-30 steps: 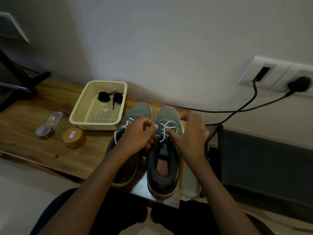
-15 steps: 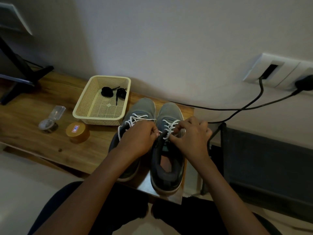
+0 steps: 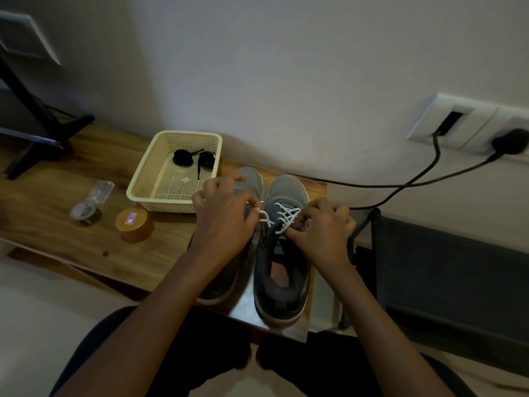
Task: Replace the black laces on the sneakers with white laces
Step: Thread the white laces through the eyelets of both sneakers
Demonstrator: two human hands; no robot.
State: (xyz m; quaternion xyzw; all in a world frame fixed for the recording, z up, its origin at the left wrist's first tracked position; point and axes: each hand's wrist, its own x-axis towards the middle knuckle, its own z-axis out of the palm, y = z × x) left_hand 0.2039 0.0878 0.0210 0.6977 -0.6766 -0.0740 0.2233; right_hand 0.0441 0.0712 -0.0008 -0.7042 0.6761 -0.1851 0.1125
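Two grey sneakers stand side by side on the wooden bench [image 3: 51, 202], toes toward the wall. The right sneaker [image 3: 282, 270] carries a white lace [image 3: 287, 214] criss-crossed over its tongue. My left hand [image 3: 226, 222] pinches one end of that lace and covers most of the left sneaker [image 3: 252, 179]. My right hand [image 3: 323, 230] pinches the other end at the right sneaker's upper eyelets. Two rolled black laces [image 3: 183, 157] lie in the cream basket [image 3: 148, 184] behind my left hand.
A round amber jar [image 3: 133, 223] and a small clear container [image 3: 86, 213] sit left of the basket. A black stand [image 3: 43, 130] occupies the bench's far left. Black cables [image 3: 400, 184] run from the wall sockets [image 3: 469, 121] down beside a dark panel [image 3: 446, 270] at right.
My left hand has moved up and left, drawing its lace end taut. My right hand has shifted slightly right at the eyelets. The camera view has dropped a little.
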